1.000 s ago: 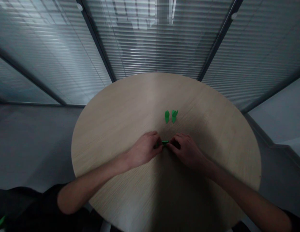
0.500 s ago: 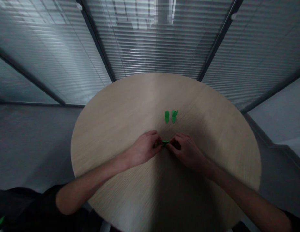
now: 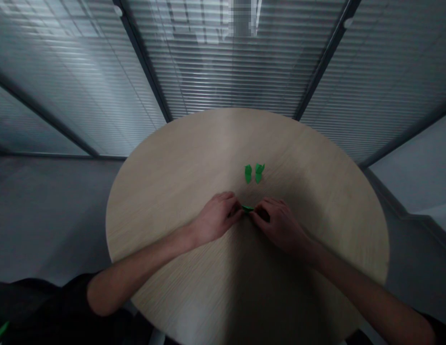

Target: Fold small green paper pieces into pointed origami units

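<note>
Between my hands is a thin green strip, perhaps folded paper or plastic; its exact kind is too small to make out. My left hand pinches its left end between thumb and fingers. At the right end my right hand pinches it the same way. Most of the strip's ends are hidden by my fingertips. Just beyond my hands, two small green folded pieces lie side by side: a left piece and a right piece with a pointed tip sticking up.
All this is on a round light-wood table. Past its far edge stand glass partitions with blinds. A bit of something bright green shows at the lower left corner, near my dark sleeve.
Both hands stay nearly in place, still pinching the green strip. The strip has tilted slightly and shows a little more of its length. The two green pieces have not moved.
</note>
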Tool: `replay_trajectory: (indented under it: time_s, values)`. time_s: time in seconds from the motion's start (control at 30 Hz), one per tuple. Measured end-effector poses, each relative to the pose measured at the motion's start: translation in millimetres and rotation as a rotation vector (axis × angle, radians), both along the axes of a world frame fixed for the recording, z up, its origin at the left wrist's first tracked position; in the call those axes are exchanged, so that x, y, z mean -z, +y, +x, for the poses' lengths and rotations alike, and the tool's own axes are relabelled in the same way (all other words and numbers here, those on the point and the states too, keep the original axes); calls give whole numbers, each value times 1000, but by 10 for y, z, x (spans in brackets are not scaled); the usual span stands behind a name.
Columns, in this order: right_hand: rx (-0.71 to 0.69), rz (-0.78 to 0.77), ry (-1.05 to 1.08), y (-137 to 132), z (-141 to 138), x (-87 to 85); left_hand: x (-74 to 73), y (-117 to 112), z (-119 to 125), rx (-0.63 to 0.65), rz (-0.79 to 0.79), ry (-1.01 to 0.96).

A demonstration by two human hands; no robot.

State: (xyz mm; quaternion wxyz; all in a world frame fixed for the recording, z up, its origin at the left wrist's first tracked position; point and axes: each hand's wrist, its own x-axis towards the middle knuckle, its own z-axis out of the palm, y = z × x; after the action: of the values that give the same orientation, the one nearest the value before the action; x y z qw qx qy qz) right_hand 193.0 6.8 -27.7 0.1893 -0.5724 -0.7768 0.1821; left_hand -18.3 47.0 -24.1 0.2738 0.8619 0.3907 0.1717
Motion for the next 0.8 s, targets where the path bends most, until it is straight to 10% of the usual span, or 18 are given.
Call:
replay_trajectory:
  time_s: [0.3, 0.8]
  values:
    - [-39, 9, 3, -21, 15, 6, 1, 48, -50, 138, 64, 37]
    - [49, 1, 29, 37, -26, 23, 26, -17, 55, -45, 52, 70]
